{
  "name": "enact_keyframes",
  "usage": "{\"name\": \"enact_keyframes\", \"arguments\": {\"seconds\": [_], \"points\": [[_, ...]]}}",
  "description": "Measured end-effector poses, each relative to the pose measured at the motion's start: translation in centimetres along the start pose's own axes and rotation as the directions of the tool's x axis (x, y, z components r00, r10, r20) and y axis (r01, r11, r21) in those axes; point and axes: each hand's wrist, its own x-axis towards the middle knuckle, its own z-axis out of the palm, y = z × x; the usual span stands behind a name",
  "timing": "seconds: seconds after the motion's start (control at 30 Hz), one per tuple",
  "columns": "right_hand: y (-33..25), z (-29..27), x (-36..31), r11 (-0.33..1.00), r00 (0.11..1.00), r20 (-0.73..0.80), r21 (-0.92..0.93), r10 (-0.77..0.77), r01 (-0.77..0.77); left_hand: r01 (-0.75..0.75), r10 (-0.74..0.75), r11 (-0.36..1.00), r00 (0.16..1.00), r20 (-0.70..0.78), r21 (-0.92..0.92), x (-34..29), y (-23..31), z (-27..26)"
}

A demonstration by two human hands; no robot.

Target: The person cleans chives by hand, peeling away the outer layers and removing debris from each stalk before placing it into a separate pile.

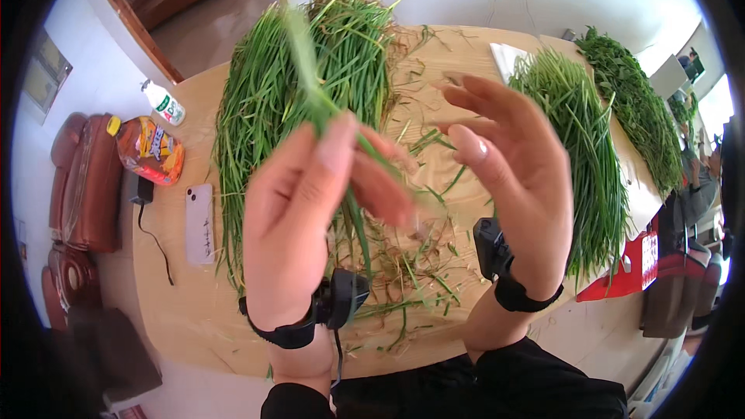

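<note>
My left hand (310, 178) is raised over the table, closed round a few long green garlic chive stalks (309, 81), whose pale blurred ends point up and away. Some of their leaves hang down below the palm. To its right my right hand (516, 155) is held up with fingers apart and bent, and nothing shows in it. A big heap of garlic chives (264, 70) with dry brown bits among it lies behind my left hand. A neater pile of chives (570, 124) lies just beyond my right hand.
Loose trimmings (411, 264) litter the wooden table (186, 318). Along its left side stand a white bottle (164, 103), an orange drink bottle (147, 147) and a phone (199, 225). Dark leafy greens (632, 112) lie far right, above a red box (625, 268).
</note>
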Motion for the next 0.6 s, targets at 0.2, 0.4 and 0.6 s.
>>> {"name": "enact_keyframes", "arguments": {"seconds": [0.2, 0.4, 0.6], "points": [[0.7, 0.6, -0.5, 0.984, 0.922, 0.344, -0.044, 0.178, -0.174, -0.191, 0.187, 0.974, 0.981, -0.045, -0.118, 1.0, 0.4, -3.2], [1.7, 0.6, -0.3, 0.955, 0.925, 0.285, -0.229, 0.251, -0.189, -0.356, 0.272, 0.760, 0.934, -0.232, -0.544, 1.9, -0.1, -5.2], [0.9, -0.3, 0.6, 0.908, 0.912, 0.175, -0.276, 0.371, -0.316, -0.359, 0.300, 0.645, 0.931, -0.208, -0.675, 2.2, -0.6, -7.4]]}}
